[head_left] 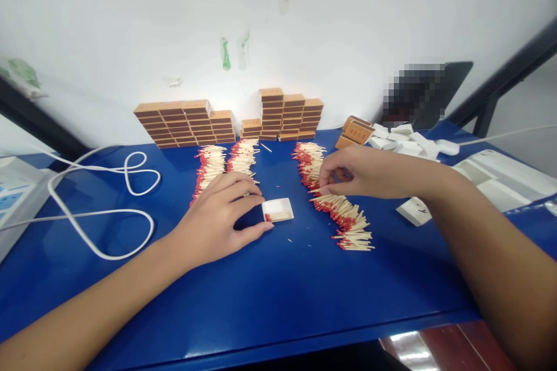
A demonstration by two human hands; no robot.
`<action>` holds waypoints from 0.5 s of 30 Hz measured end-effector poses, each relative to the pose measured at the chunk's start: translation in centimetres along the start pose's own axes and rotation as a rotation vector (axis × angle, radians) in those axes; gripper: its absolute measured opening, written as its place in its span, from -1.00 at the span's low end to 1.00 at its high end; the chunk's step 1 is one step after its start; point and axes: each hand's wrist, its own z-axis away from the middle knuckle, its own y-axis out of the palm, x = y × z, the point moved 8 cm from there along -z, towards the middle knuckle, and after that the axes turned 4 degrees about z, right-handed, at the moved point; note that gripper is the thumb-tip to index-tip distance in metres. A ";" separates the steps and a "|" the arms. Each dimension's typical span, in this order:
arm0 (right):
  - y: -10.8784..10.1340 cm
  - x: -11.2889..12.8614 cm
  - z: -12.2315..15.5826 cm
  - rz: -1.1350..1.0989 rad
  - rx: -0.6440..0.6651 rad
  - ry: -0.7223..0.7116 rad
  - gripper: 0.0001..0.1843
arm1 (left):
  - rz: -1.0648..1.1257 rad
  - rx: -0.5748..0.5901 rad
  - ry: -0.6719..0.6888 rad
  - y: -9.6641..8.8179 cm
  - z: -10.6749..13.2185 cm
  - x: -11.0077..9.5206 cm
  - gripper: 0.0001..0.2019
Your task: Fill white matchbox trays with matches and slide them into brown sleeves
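My left hand (226, 214) rests on the blue table, its thumb and index finger closed on the left end of a small white matchbox tray (278, 207). A few matches (278, 217) lie inside along the tray's near side. Over the long pile of red-tipped matches (343, 211) on the right, my right hand (342, 170) is closed in a pinch. A pale match (314, 191) shows at its fingertips. Two more match piles, a left one (212, 162) and a right one (243, 153), lie beyond my left hand, which partly hides them.
Stacked matchboxes (183, 124) line the wall, with a second stack (291, 115) beside them. Loose matchbox sleeves (354, 132) and several white trays (407, 141) lie at the right. A white cable (102, 255) loops across the left side. A dark panel (452, 92) leans at the back right.
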 end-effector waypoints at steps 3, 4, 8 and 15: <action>0.2 -0.3 0.2 0.007 0.029 0.027 -0.75 | 0.006 0.003 0.000 0.0 0.0 0.0 -0.75; 0.1 -0.4 0.3 0.012 0.028 0.034 -0.77 | 0.006 0.004 0.000 0.0 -0.1 -0.1 -0.75; 0.3 -0.8 0.3 0.031 0.035 0.031 -0.81 | 0.007 0.008 0.002 0.0 -0.1 -0.1 -0.76; 1.0 -1.7 0.3 0.000 0.066 0.066 -0.83 | 0.014 0.007 -0.001 0.0 -0.1 -0.1 -0.75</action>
